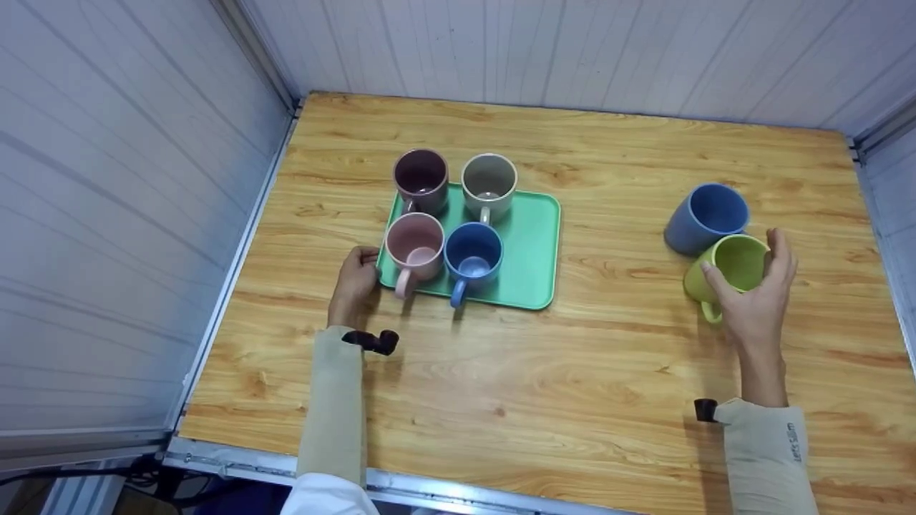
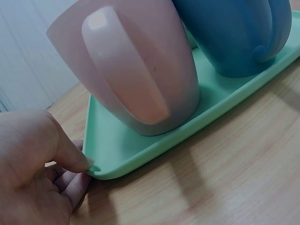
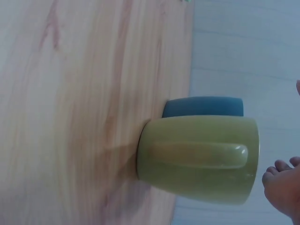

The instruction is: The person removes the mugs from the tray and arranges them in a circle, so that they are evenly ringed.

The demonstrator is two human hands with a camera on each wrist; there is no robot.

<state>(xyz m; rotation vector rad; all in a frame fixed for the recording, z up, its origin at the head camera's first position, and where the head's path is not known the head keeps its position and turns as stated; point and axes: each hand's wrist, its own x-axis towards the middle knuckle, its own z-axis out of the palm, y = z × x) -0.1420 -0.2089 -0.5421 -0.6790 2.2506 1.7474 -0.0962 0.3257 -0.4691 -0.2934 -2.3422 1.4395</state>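
Note:
My left hand (image 1: 354,280) pinches the near left corner of a green tray (image 2: 110,164), thumb on the rim and fingers underneath. On the tray stand a pink mug (image 1: 415,247), a blue mug (image 1: 472,252), a dark purple mug (image 1: 422,179) and a grey-beige mug (image 1: 490,182), all upright. My right hand (image 1: 757,304) hovers about the rim of a yellow-green mug (image 3: 197,183), thumb and fingers spread to either side. The right wrist view shows its fingers (image 3: 281,171) apart from that mug. Just behind it stands a second blue mug (image 1: 688,227).
The wooden table (image 1: 544,379) has a metal front edge (image 1: 422,490). Pale panelled walls (image 1: 444,50) rise behind and at both sides. Bare tabletop lies between the tray and the two mugs on the right. The pink and blue mugs' handles stick out past the tray's near rim.

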